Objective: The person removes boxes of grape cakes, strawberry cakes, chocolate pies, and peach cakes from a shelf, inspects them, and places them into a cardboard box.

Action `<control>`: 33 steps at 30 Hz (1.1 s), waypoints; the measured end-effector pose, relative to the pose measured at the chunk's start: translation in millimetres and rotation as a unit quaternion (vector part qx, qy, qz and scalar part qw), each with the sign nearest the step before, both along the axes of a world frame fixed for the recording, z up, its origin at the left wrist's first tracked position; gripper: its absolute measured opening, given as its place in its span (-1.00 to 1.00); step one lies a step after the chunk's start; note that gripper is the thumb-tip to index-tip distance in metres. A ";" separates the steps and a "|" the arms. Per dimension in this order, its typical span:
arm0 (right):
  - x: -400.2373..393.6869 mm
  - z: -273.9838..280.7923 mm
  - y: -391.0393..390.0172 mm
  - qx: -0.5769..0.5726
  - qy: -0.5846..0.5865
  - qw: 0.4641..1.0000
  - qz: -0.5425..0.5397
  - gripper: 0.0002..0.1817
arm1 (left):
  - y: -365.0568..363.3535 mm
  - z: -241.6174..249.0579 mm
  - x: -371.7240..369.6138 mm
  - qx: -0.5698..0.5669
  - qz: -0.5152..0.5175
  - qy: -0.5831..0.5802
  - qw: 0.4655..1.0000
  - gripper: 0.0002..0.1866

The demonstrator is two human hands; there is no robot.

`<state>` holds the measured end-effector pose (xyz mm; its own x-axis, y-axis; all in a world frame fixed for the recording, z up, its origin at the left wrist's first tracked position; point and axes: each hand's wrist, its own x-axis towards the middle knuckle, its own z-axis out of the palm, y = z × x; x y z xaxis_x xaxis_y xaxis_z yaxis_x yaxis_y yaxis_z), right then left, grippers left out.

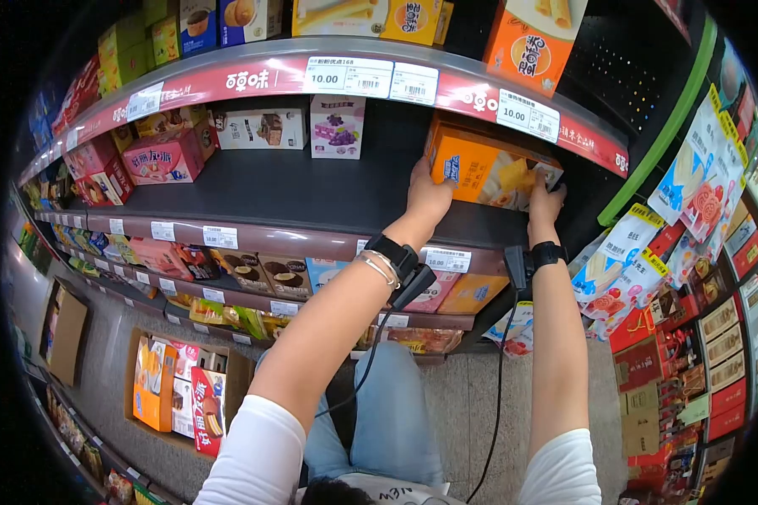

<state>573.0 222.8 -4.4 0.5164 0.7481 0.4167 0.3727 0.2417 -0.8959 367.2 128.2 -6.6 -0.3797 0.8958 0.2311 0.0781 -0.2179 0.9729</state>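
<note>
Orange box right there on the dark shelf, at its right end | your left hand grips its left side, fingers part-open around it | your right hand clasps the opposite side, fingers curled | purple box stands apart, left

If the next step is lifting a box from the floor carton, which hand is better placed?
Probably the left hand: the carton sits on the person's left, and the right hand is farther away. Both hands are on the orange box.
</note>
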 end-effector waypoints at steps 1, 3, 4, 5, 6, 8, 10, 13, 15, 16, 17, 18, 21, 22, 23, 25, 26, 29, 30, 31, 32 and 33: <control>0.8 0.6 3.3 -0.010 0.002 1.000 0.000 -0.06 | 10.5 -7.9 -0.2 0.015 -0.010 -0.003 1.000 -0.29; 2.1 -2.5 7.9 0.002 0.012 1.000 0.020 -0.07 | 22.5 -19.7 -1.9 0.043 -0.031 -0.008 0.999 -0.32; 3.0 -3.5 9.8 0.007 0.016 0.999 0.030 -0.08 | 22.6 -19.6 -1.8 0.036 -0.044 -0.019 0.998 -0.34; 4.7 -4.9 12.5 0.007 0.015 0.999 0.030 -0.08 | 21.8 -20.1 -1.7 0.028 -0.058 -0.030 0.998 -0.36; 6.3 -5.7 15.9 0.007 0.014 0.999 0.031 -0.09 | 20.7 -18.3 -2.5 0.021 -0.071 -0.041 0.996 -0.38; 10.0 -7.0 21.5 0.012 0.014 0.999 0.039 -0.11 | 25.0 -17.2 -5.8 0.007 -0.075 -0.007 0.997 -0.39; 8.0 -0.4 11.5 0.019 0.017 0.998 0.054 -0.15 | 21.7 -11.3 -10.0 -0.002 -0.065 0.021 0.998 -0.43; -2.1 0.2 -1.3 0.062 0.045 0.993 0.093 -0.23 | 17.4 -9.9 -18.6 0.003 -0.005 0.060 0.998 -0.52; -8.4 -0.8 -6.4 0.046 0.002 0.996 0.075 -0.27 | 13.5 -10.9 -26.2 0.024 0.071 0.101 0.992 -0.58; -12.1 -1.6 -10.0 0.037 -0.019 0.997 0.067 -0.28 | 8.1 -9.6 -32.2 0.031 0.100 0.096 0.990 -0.65; -15.5 -1.6 -13.8 0.041 0.009 0.995 0.093 -0.30 | 2.1 -9.1 -41.4 0.034 0.079 0.076 0.993 -0.65; -20.8 3.8 -22.8 0.046 0.039 0.991 0.118 -0.32 | -3.7 -9.1 -52.3 0.037 0.057 0.057 0.996 -0.65; -33.4 9.1 -44.7 0.067 0.081 0.982 0.160 -0.40 | -36.4 2.1 -76.6 0.071 -0.003 -0.001 0.997 -0.62; -37.1 9.7 -52.4 0.075 0.087 0.979 0.168 -0.43 | -53.9 10.1 -79.6 0.089 -0.017 -0.030 0.995 -0.60; -40.5 11.3 -62.2 0.075 0.103 0.971 0.201 -0.46 | -65.4 12.7 -84.0 0.105 -0.032 -0.059 0.992 -0.58; -48.0 16.7 -84.2 0.075 0.134 0.952 0.265 -0.51 | -72.5 1.2 -96.2 0.114 -0.014 -0.116 0.987 -0.51; -51.8 18.2 -95.1 0.077 0.145 0.946 0.279 -0.53 | -87.6 4.3 -98.0 0.113 -0.017 -0.159 0.981 -0.51; -60.6 23.4 -130.8 0.083 0.173 0.927 0.322 -0.56 | -114.7 -4.9 -114.3 0.133 -0.031 -0.192 0.972 -0.45; -62.7 26.1 -144.4 0.085 0.181 0.920 0.337 -0.56 | -126.1 -3.8 -117.0 0.141 -0.036 -0.202 0.969 -0.45; -64.8 27.4 -155.5 0.088 0.189 0.912 0.352 -0.56 | -136.7 -1.7 -119.5 0.149 -0.040 -0.210 0.965 -0.45; -64.3 26.1 -163.5 0.094 0.198 0.899 0.379 -0.55 | -146.6 0.1 -121.4 0.150 -0.037 -0.194 0.969 -0.44; -63.9 23.8 -171.2 0.110 0.188 0.892 0.395 -0.55 | -158.7 2.6 -121.8 0.152 -0.033 -0.198 0.968 -0.44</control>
